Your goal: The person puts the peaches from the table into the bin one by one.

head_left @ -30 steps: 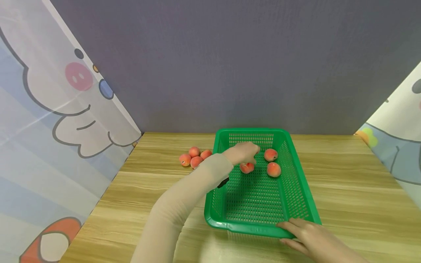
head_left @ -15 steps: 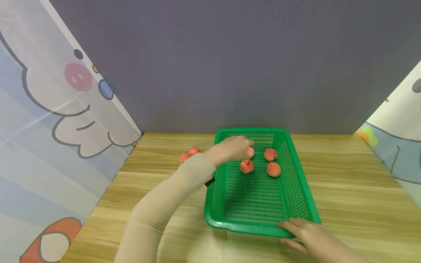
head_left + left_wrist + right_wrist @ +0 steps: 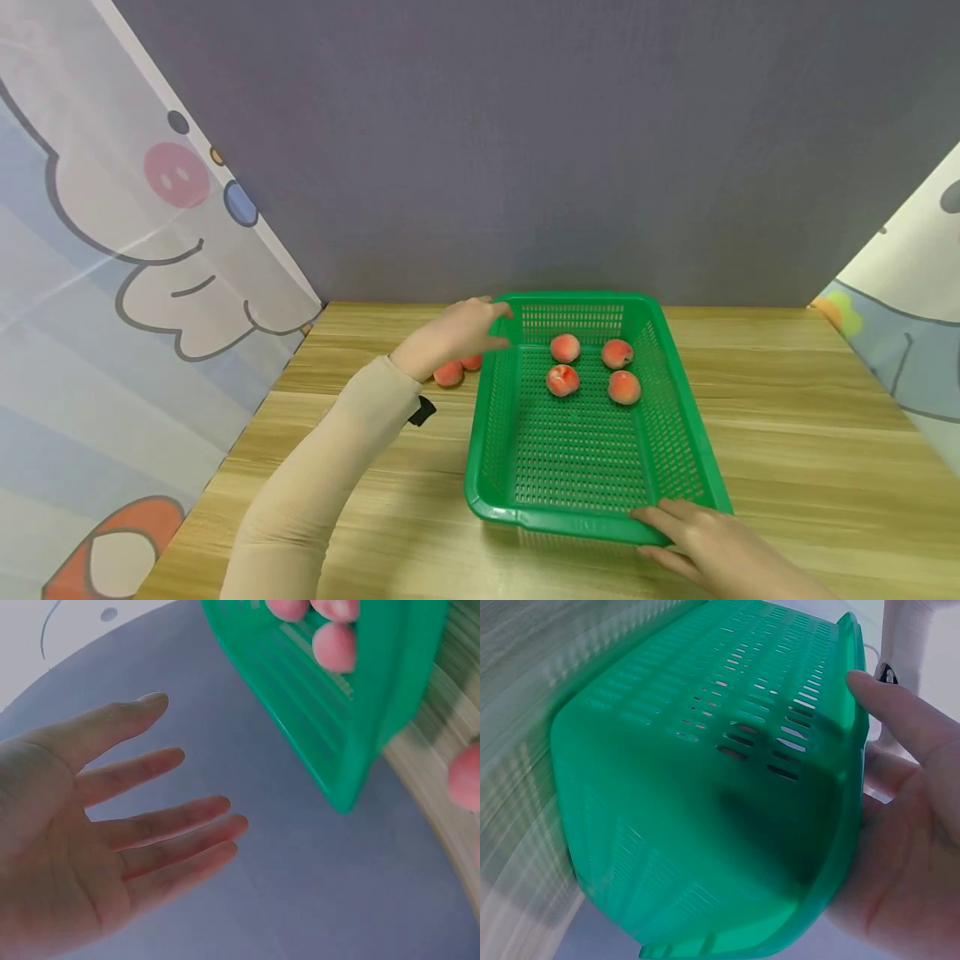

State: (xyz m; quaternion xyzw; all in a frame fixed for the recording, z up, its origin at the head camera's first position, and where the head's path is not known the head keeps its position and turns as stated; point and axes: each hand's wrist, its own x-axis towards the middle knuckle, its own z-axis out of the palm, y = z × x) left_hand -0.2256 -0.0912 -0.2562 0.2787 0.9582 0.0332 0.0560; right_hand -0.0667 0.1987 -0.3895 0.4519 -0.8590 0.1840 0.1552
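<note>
My left hand is over the left rim of a green plastic basket, holding nothing. In the left wrist view its fingers are spread and straight. Inside the basket, toward the far end, lie several peaches, among them one at the back left and one with a marked skin. Below my left hand, other peaches lie on the table, partly hidden by hand and sleeve. My right hand grips the basket's near right rim, its thumb on the outer side in the right wrist view.
The basket stands on a wood-grain table. A grey wall panel rises behind the table's back edge. Cartoon-printed sheets flank both sides, a left one and a right one.
My left hand has let go of a peach at the basket's back left and moved left, out over the rim, its fingers opening. My right hand stays on the basket's rim.
</note>
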